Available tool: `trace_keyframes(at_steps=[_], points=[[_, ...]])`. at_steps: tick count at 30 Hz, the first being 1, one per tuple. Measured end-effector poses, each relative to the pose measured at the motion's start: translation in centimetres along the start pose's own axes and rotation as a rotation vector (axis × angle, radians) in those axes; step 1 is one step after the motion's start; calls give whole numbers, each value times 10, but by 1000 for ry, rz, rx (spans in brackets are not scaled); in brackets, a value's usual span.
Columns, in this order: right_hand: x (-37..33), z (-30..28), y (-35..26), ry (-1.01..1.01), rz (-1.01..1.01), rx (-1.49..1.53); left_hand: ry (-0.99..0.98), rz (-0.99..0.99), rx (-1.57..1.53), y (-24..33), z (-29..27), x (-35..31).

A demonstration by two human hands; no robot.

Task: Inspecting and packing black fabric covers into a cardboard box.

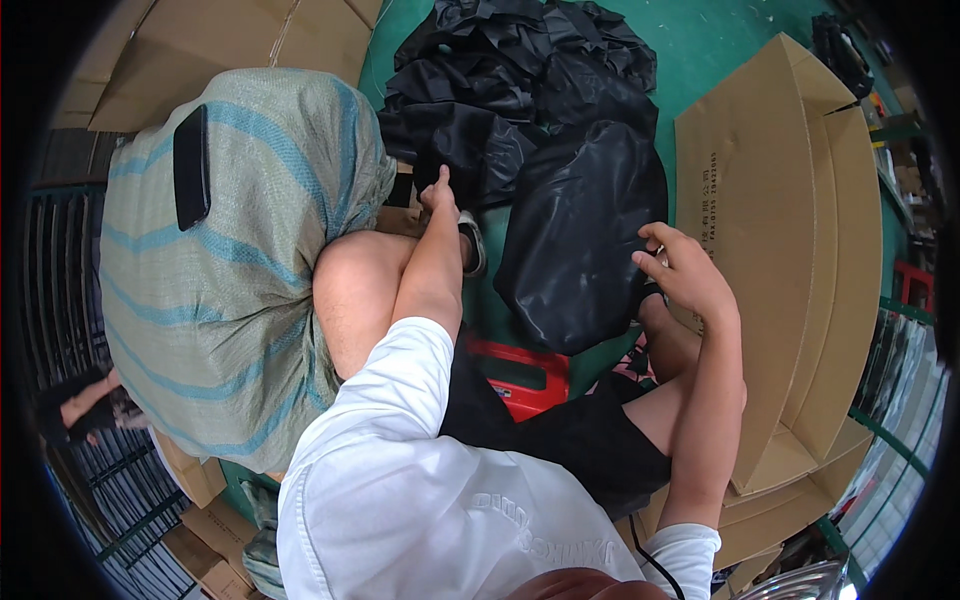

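A pile of glossy black bags [520, 90] lies on the green floor ahead of my knees. One bulging black bag [580, 235] rests between my legs. My right hand [685, 272] is at that bag's right edge, fingers curled against it. My left hand [438, 192] reaches forward into the black pile, thumb up; whether it grips anything is hidden by the plastic. I sit on a low red stool [525, 378].
A large woven sack with green and blue stripes [230, 270] stands at my left, a black phone [191, 167] lying on it. An open cardboard box [800, 250] is at my right. Flattened cardboard [230, 50] lies behind the sack. Another person's foot [85, 408] shows at far left.
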State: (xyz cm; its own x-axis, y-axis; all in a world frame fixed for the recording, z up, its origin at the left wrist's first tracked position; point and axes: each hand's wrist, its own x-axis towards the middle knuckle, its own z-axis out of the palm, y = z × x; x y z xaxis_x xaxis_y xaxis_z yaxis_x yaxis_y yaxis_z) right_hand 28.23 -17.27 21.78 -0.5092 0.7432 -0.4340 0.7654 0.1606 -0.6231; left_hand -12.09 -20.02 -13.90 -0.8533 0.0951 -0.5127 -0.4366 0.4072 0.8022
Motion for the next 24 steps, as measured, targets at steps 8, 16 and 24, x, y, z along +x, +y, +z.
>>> trace_keyframes(at_steps=[8, 16, 24], points=[[3, 2, 1, -19, -39, -40, 150, -55, 102, 21, 0, -36], [-1, 2, -10, -1, -71, -9, 38, -245, -151, 14, -10, 11], [4, 3, -2, -12, -46, -33, -24, -270, -125, 26, -8, -32]])
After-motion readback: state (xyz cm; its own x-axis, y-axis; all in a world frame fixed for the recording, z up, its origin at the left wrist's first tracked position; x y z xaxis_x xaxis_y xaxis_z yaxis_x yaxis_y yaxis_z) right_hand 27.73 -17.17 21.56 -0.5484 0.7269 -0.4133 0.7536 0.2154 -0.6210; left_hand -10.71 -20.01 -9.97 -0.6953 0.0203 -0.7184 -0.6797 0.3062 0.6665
